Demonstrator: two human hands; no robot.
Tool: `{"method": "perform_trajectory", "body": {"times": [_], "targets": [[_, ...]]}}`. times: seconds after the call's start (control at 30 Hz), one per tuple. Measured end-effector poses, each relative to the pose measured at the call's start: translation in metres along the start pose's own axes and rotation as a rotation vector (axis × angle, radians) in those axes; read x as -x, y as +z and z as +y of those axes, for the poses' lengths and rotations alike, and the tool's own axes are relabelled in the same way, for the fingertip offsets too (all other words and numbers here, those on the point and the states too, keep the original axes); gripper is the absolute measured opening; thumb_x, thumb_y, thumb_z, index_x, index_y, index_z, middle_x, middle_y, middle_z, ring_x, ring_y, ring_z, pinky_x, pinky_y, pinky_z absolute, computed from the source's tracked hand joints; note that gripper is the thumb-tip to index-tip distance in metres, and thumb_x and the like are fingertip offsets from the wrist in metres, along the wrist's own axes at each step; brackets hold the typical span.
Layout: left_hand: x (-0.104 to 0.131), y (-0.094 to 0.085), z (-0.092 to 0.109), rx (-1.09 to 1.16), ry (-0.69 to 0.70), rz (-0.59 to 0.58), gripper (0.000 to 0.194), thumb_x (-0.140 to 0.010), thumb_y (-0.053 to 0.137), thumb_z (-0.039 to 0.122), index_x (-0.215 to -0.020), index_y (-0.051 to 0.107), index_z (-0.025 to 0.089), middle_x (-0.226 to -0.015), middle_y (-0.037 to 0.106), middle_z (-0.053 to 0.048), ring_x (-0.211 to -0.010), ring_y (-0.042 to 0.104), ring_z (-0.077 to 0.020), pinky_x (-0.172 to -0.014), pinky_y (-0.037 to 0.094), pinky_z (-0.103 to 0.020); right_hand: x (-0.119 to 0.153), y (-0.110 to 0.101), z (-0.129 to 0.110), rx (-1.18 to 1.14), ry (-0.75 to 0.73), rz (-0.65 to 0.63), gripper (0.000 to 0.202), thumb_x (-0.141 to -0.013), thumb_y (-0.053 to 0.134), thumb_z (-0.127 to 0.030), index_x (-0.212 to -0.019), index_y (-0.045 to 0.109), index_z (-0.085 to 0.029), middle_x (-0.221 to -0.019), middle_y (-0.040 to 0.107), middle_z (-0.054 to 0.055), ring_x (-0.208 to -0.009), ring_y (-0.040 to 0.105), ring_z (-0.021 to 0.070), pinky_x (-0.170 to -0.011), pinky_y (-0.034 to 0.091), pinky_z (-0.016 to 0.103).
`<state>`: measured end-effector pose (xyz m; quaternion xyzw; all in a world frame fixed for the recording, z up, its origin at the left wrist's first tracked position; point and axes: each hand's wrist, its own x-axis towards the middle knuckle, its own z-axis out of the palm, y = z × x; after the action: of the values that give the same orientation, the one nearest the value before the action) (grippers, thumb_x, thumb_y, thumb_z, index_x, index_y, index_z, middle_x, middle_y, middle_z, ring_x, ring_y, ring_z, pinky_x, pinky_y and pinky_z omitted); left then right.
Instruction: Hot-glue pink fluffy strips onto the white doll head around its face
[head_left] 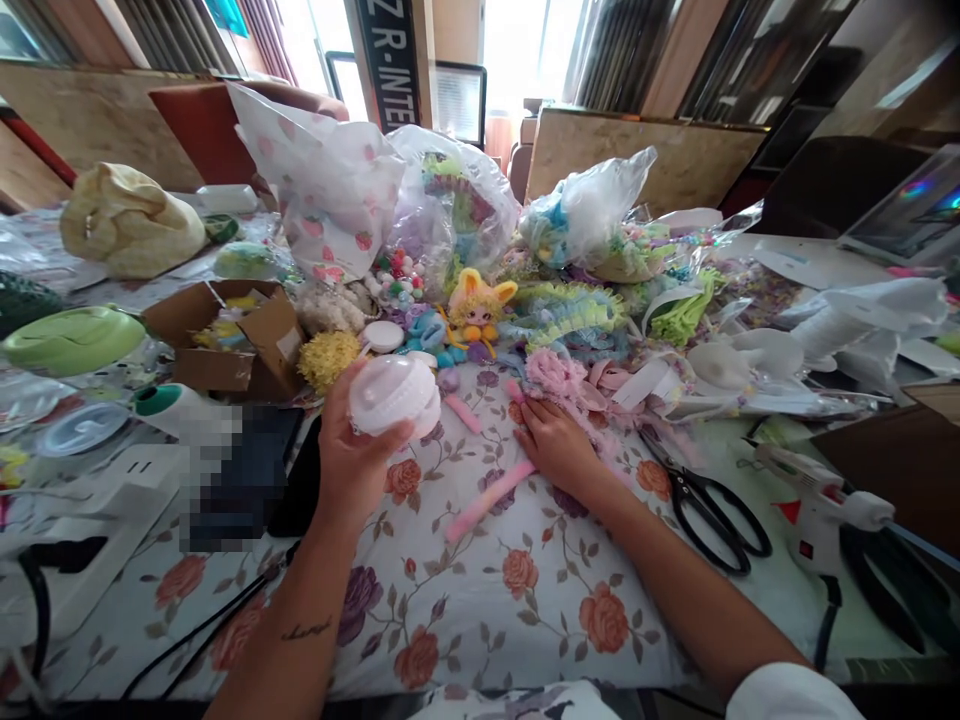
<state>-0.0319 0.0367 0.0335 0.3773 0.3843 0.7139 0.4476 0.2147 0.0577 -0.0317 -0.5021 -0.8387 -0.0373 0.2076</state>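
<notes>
The left hand (358, 450) is raised just left of the middle of the frame, thumb and fingers curved around a white rounded object (395, 395) with a glossy, see-through surface. The right hand (555, 445) lies palm down right of centre, near a fluffy pink trim (555, 372); whether its fingertips pinch anything is hidden. A long fuzzy pink strip (487, 502) reaches to this hand, and a shorter fuzzy pink piece (463, 413) lies between the hands.

Progress looks early or partway, as a judgement: the two pink lengths lie loose and apart from the white object, with no join visible between them. The black-handled scissors (716, 520) and glue gun (817, 500) lie unheld at the right.

The flowered tablecloth (562, 640) shows widely across the lower centre. A yellow-eared doll (478, 310) sits at upper centre among colourful trims, in front of a strawberry-print bag (330, 190) and other clear bags. A cardboard box (277, 345) stands at the left, above a white power strip (127, 510). Across the top are bright windows (525, 50), grey curtains (615, 60) and a dark lettered sign (390, 70).
</notes>
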Motion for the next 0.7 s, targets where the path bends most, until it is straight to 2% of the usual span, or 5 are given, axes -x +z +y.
{"method": "perform_trajectory", "body": {"times": [0.1, 0.27, 0.43, 0.53, 0.7], "targets": [[-0.002, 0.001, 0.002, -0.098, 0.071, 0.036, 0.089, -0.047, 0.087, 0.01, -0.128, 0.054, 0.031, -0.131, 0.056, -0.001, -0.128, 0.046, -0.0255, -0.102, 0.042, -0.029, -0.004, 0.002, 0.003, -0.018, 0.018, 0.029, 0.039, -0.092, 0.048, -0.021, -0.123, 0.058, -0.001, -0.12, 0.062, 0.025, -0.114, 0.056, 0.0344, -0.097, 0.047, 0.051], [0.007, 0.004, 0.006, -0.283, 0.019, -0.048, 0.069, -0.046, 0.088, 0.01, -0.11, 0.066, 0.023, -0.127, 0.059, -0.003, -0.129, 0.045, -0.0283, -0.102, 0.041, -0.026, 0.002, -0.005, -0.002, -0.066, 0.018, 0.107, 0.034, -0.094, 0.042, -0.021, -0.123, 0.058, -0.013, -0.117, 0.065, 0.016, -0.109, 0.06, 0.029, -0.091, 0.051, 0.046], [0.012, 0.003, 0.009, -0.433, -0.036, -0.181, 0.064, -0.052, 0.087, 0.018, -0.112, 0.064, 0.025, -0.134, 0.054, -0.004, -0.13, 0.043, -0.0315, -0.099, 0.045, -0.031, 0.013, -0.021, -0.01, -0.153, -0.025, 0.296, 0.025, -0.094, 0.044, -0.019, -0.109, 0.064, -0.018, -0.108, 0.069, 0.012, -0.102, 0.063, 0.0244, -0.092, 0.051, 0.043], [0.013, 0.001, 0.004, -0.474, -0.024, -0.217, 0.064, -0.054, 0.087, 0.023, -0.113, 0.063, 0.025, -0.135, 0.052, -0.005, -0.132, 0.041, -0.0325, -0.1, 0.043, -0.031, 0.019, -0.029, -0.019, -0.262, -0.074, 0.405, 0.026, -0.09, 0.051, -0.015, -0.113, 0.062, -0.02, -0.106, 0.069, 0.011, -0.1, 0.064, 0.0236, -0.088, 0.053, 0.042], [0.019, 0.0, -0.013, -0.635, 0.098, -0.405, 0.078, -0.065, 0.081, 0.032, -0.134, 0.046, 0.029, -0.143, 0.043, -0.009, -0.131, 0.042, -0.0327, -0.097, 0.046, -0.037, 0.025, -0.033, -0.042, -0.596, 0.023, 0.255, 0.06, -0.083, 0.067, -0.029, -0.137, 0.043, -0.025, -0.13, 0.058, 0.014, -0.119, 0.056, 0.0276, -0.095, 0.051, 0.045]]}}
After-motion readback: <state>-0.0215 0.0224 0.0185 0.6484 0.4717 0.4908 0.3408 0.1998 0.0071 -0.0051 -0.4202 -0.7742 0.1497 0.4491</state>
